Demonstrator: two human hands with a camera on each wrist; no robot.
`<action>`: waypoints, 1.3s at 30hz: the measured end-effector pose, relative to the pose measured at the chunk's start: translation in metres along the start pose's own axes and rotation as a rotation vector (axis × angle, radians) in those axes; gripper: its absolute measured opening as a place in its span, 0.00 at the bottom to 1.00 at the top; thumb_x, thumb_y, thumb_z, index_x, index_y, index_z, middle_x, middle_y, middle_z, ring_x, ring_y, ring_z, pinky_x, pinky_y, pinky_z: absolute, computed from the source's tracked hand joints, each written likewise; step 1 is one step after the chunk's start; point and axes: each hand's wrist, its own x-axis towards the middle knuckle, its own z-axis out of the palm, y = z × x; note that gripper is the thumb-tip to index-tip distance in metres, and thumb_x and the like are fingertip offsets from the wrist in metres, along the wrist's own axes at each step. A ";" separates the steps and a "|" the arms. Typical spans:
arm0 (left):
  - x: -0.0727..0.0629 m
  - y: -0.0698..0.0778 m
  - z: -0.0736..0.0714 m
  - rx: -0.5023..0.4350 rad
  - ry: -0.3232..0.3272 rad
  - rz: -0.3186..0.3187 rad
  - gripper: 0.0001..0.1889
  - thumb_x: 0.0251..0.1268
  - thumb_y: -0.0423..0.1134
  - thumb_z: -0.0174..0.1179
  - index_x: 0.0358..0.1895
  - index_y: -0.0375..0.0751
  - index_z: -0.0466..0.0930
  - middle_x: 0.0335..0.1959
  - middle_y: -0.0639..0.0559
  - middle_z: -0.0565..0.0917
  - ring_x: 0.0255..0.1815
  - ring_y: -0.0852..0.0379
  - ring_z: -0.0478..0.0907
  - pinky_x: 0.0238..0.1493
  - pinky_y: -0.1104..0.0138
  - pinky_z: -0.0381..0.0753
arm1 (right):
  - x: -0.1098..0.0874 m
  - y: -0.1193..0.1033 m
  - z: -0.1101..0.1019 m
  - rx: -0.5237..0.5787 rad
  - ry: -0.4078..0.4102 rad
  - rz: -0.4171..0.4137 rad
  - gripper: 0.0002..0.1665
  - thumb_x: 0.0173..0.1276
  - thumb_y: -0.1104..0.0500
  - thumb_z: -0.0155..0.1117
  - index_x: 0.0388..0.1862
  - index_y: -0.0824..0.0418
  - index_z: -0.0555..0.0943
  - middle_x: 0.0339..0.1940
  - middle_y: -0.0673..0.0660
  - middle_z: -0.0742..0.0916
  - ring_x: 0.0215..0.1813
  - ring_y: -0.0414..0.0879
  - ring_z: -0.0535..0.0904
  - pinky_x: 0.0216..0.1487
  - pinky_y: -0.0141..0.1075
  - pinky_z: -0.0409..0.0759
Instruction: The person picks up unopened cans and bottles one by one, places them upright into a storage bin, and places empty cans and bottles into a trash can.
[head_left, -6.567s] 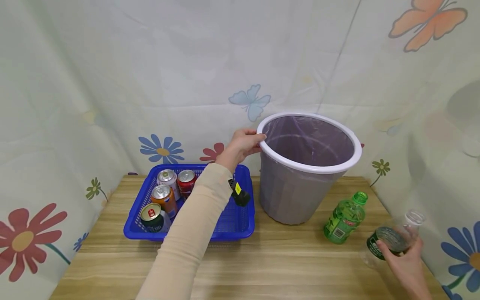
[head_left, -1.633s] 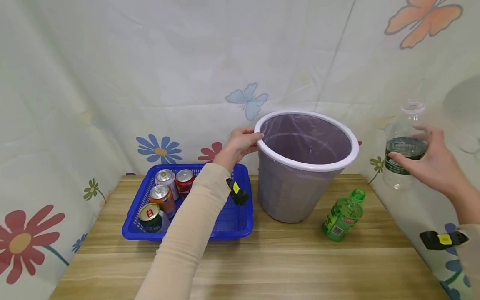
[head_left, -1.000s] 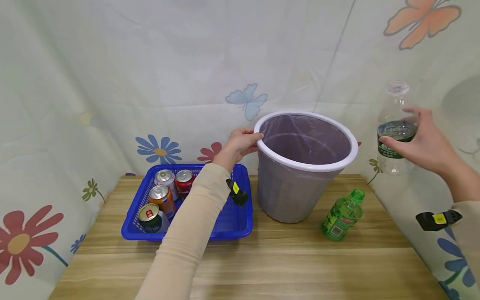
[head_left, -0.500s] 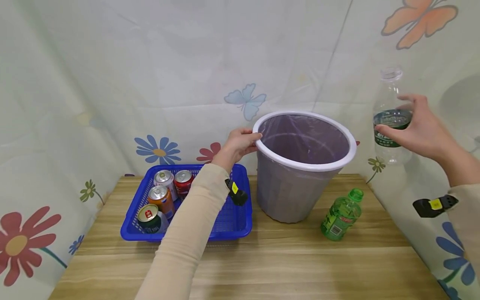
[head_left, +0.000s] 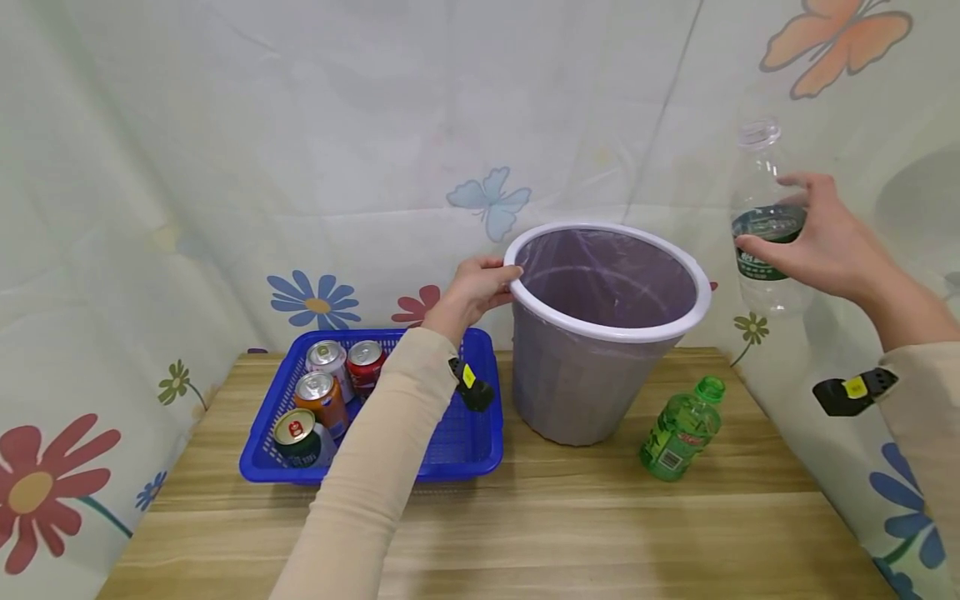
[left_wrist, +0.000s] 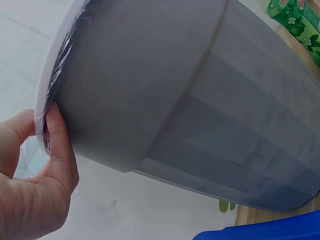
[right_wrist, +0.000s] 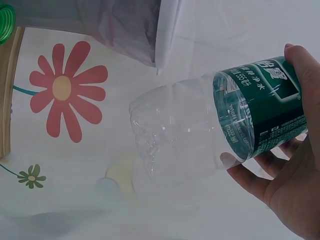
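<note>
My left hand (head_left: 480,287) pinches the white rim of a grey trash bin (head_left: 577,383) between thumb and fingers; the left wrist view shows the fingers (left_wrist: 60,145) under the rim. A thin clear liner covers the bin's inside. Up to the right of the bin, my right hand (head_left: 821,242) grips a clear plastic bottle (head_left: 761,196) with a dark green label, nearly upright and capless. The right wrist view shows the bottle (right_wrist: 175,132) with its base towards the bin, apart from it. A green plastic bottle (head_left: 682,433), also capless, stands on the table right of the bin.
Left of the bin is a blue plastic basket (head_left: 491,433) with several drink cans (head_left: 321,396) in its left part. My left forearm (head_left: 382,450) crosses over it. Flower-printed sheeting (head_left: 337,150) closes off the wooden table (head_left: 525,542) behind and at the sides.
My right hand took the clear bottle from the table and raised it. It then moved left and slightly higher towards the bin. My left hand stays on the rim.
</note>
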 end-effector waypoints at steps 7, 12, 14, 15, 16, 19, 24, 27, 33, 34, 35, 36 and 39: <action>0.001 0.000 0.000 0.000 0.003 -0.005 0.22 0.58 0.35 0.62 0.56 0.35 0.70 0.45 0.43 0.77 0.33 0.54 0.80 0.41 0.66 0.82 | 0.008 -0.009 -0.003 0.005 -0.037 -0.019 0.54 0.61 0.44 0.59 0.72 0.57 0.37 0.63 0.80 0.60 0.50 0.73 0.65 0.38 0.61 0.67; 0.001 0.001 -0.001 -0.004 -0.002 -0.005 0.22 0.58 0.35 0.62 0.56 0.35 0.70 0.45 0.43 0.77 0.33 0.54 0.79 0.41 0.66 0.82 | 0.015 -0.018 -0.001 -0.019 -0.054 -0.041 0.55 0.61 0.44 0.60 0.72 0.58 0.37 0.62 0.80 0.61 0.49 0.72 0.66 0.39 0.61 0.68; 0.001 0.001 -0.001 -0.006 -0.003 -0.004 0.22 0.58 0.35 0.62 0.56 0.35 0.70 0.45 0.43 0.77 0.33 0.54 0.79 0.41 0.65 0.82 | 0.019 -0.023 -0.001 -0.024 -0.055 -0.054 0.55 0.60 0.44 0.61 0.72 0.59 0.38 0.61 0.80 0.62 0.49 0.71 0.67 0.39 0.60 0.68; 0.001 0.001 -0.001 -0.006 -0.002 -0.003 0.22 0.58 0.35 0.62 0.56 0.35 0.70 0.45 0.43 0.77 0.33 0.54 0.79 0.41 0.65 0.82 | 0.020 -0.025 0.000 -0.027 -0.057 -0.061 0.55 0.60 0.44 0.61 0.72 0.60 0.38 0.61 0.80 0.62 0.48 0.71 0.67 0.39 0.59 0.69; 0.002 0.001 -0.001 -0.005 -0.001 -0.002 0.23 0.58 0.35 0.62 0.56 0.35 0.70 0.45 0.43 0.76 0.33 0.54 0.80 0.41 0.65 0.82 | 0.022 -0.027 0.000 -0.029 -0.056 -0.068 0.55 0.60 0.44 0.61 0.72 0.60 0.39 0.61 0.80 0.62 0.48 0.71 0.67 0.39 0.59 0.69; 0.002 0.001 -0.001 0.000 0.002 0.001 0.23 0.58 0.35 0.62 0.57 0.35 0.70 0.45 0.43 0.76 0.34 0.54 0.80 0.41 0.66 0.83 | 0.026 -0.033 0.000 -0.041 -0.057 -0.073 0.55 0.59 0.43 0.61 0.72 0.59 0.39 0.62 0.79 0.62 0.49 0.70 0.67 0.38 0.58 0.68; 0.002 0.000 -0.001 0.006 0.001 0.003 0.23 0.58 0.36 0.62 0.57 0.35 0.70 0.46 0.43 0.76 0.34 0.54 0.80 0.40 0.66 0.83 | 0.032 -0.044 0.000 -0.056 -0.059 -0.086 0.55 0.59 0.42 0.61 0.72 0.59 0.40 0.62 0.78 0.63 0.49 0.70 0.68 0.39 0.57 0.67; 0.002 0.000 -0.001 0.004 0.002 0.001 0.23 0.58 0.35 0.62 0.57 0.35 0.70 0.45 0.43 0.76 0.34 0.54 0.80 0.40 0.66 0.83 | 0.034 -0.050 0.001 -0.054 -0.060 -0.097 0.55 0.58 0.42 0.62 0.72 0.60 0.41 0.62 0.78 0.64 0.50 0.69 0.67 0.41 0.58 0.67; 0.001 0.000 -0.001 -0.005 -0.002 0.000 0.23 0.58 0.35 0.62 0.56 0.35 0.70 0.44 0.43 0.77 0.33 0.54 0.80 0.40 0.66 0.83 | 0.035 -0.057 0.003 -0.063 -0.054 -0.110 0.54 0.58 0.42 0.62 0.72 0.59 0.42 0.62 0.77 0.64 0.51 0.69 0.67 0.43 0.60 0.66; 0.001 0.000 -0.001 -0.004 -0.002 0.001 0.22 0.58 0.35 0.62 0.56 0.35 0.70 0.44 0.43 0.77 0.33 0.54 0.80 0.40 0.66 0.83 | 0.035 -0.059 0.003 -0.064 -0.055 -0.113 0.54 0.58 0.42 0.62 0.72 0.59 0.42 0.62 0.77 0.64 0.51 0.69 0.67 0.44 0.60 0.66; 0.001 0.000 -0.001 -0.004 -0.001 0.001 0.22 0.58 0.35 0.62 0.56 0.35 0.70 0.44 0.43 0.77 0.33 0.54 0.80 0.40 0.66 0.83 | 0.036 -0.060 0.003 -0.064 -0.056 -0.117 0.54 0.58 0.42 0.62 0.72 0.59 0.42 0.62 0.77 0.65 0.51 0.69 0.67 0.45 0.60 0.66; 0.001 0.000 -0.001 -0.004 -0.001 0.002 0.22 0.58 0.35 0.62 0.56 0.35 0.70 0.44 0.43 0.77 0.33 0.54 0.80 0.40 0.66 0.83 | 0.036 -0.062 0.004 -0.067 -0.057 -0.123 0.54 0.58 0.42 0.62 0.72 0.59 0.42 0.62 0.77 0.65 0.51 0.69 0.67 0.45 0.60 0.66; 0.001 0.000 -0.001 -0.001 0.001 0.003 0.22 0.58 0.35 0.62 0.56 0.35 0.70 0.45 0.43 0.77 0.33 0.54 0.80 0.40 0.66 0.83 | 0.038 -0.066 0.005 -0.072 -0.063 -0.139 0.54 0.58 0.42 0.62 0.72 0.59 0.43 0.61 0.77 0.66 0.50 0.68 0.68 0.45 0.59 0.67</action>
